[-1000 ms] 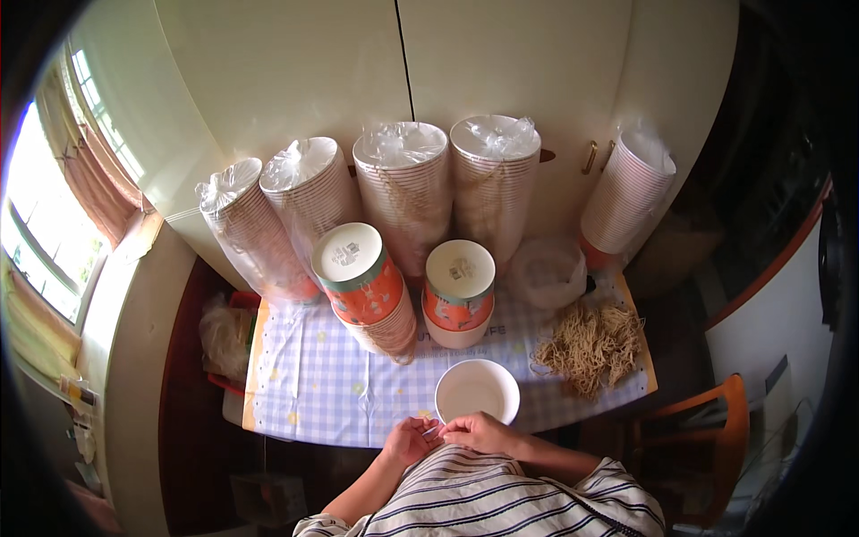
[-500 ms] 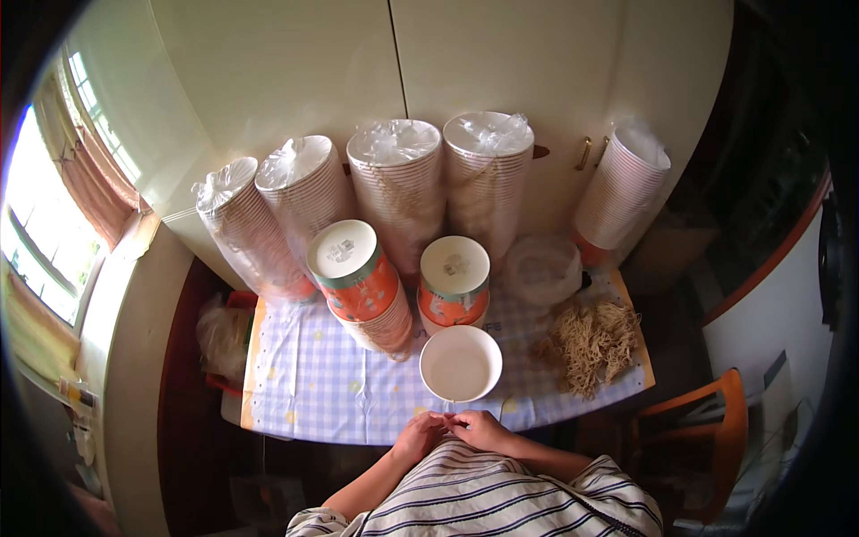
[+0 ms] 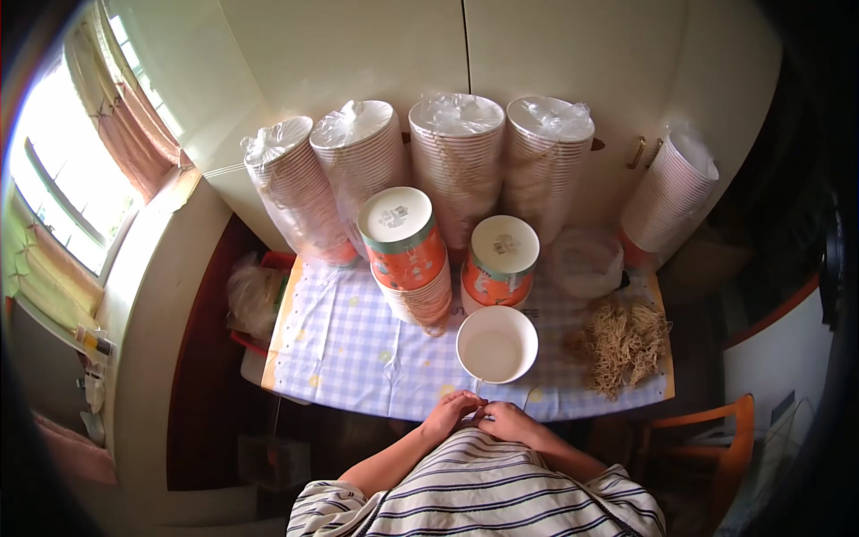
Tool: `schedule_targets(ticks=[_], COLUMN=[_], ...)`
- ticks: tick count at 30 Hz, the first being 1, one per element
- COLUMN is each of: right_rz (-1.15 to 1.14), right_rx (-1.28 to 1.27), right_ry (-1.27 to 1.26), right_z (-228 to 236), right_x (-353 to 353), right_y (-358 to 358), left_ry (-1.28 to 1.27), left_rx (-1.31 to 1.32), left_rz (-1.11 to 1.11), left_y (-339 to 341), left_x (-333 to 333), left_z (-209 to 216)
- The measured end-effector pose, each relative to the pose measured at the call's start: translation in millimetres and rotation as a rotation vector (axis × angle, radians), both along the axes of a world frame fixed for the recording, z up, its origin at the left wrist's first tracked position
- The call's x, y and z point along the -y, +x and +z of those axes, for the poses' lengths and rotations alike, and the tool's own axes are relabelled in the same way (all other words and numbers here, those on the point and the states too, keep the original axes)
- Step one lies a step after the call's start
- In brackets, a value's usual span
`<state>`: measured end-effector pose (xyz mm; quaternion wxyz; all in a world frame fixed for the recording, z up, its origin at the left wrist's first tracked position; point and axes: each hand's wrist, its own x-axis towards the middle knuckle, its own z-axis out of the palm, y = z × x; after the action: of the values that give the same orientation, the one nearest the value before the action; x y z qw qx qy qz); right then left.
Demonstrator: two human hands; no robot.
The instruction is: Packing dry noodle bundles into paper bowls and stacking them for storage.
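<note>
My left hand point(image 3: 451, 412) and my right hand point(image 3: 508, 419) meet at the table's front edge, close to my striped shirt. Fingertips of both are pinched together; what they hold, if anything, is too small to make out. Just beyond them a white paper bowl point(image 3: 497, 345) stands upright, mouth up. A thin pale strand seems to run between its near side and my fingers. Behind it are two upside-down stacks of orange-and-green paper bowls, the left stack point(image 3: 404, 255) and the right stack point(image 3: 503, 259). To the right lies a tangled heap of tan cords point(image 3: 626, 347).
Several tall plastic-wrapped stacks of bowls point(image 3: 456, 179) line the back, before a cream cabinet point(image 3: 573, 54). Another wrapped stack point(image 3: 669, 201) leans at the far right, near a crumpled clear bag point(image 3: 586, 261). A checked cloth point(image 3: 344, 349) covers the table; a wooden chair point(image 3: 738, 447) stands at right.
The view has turned, so the table and bowls appear farther right and slightly higher. My hands stay together near the table edge, fingers still pinched.
</note>
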<state>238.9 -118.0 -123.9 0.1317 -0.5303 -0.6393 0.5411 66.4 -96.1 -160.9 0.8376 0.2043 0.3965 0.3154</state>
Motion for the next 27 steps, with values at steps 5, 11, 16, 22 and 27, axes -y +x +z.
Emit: schedule_targets(ticks=[5, 11, 16, 22, 27], right_rz=[-0.111, -0.376, -0.418, -0.476, -0.475], right_rx=[0.127, -0.058, -0.129, -0.173, -0.268], right_ry=[0.271, 0.235, 0.238, 0.239, 0.179], right_z=[15, 22, -12, -13, -22], right_x=[-5, -13, -11, -7, 0], right_y=[8, -5, -11, -12, -8], left_ry=[0.0, 0.277, 0.521, 0.979, 0.894], left_rx=[0.166, -0.251, -0.629, -0.776, -0.79], left_rz=[0.077, -0.057, -0.231, -0.143, -0.196], left_y=[-3, 1, 0, 4, 5], left_x=[2, 5, 7, 8, 10], left_z=[-2, 8, 9, 13, 24])
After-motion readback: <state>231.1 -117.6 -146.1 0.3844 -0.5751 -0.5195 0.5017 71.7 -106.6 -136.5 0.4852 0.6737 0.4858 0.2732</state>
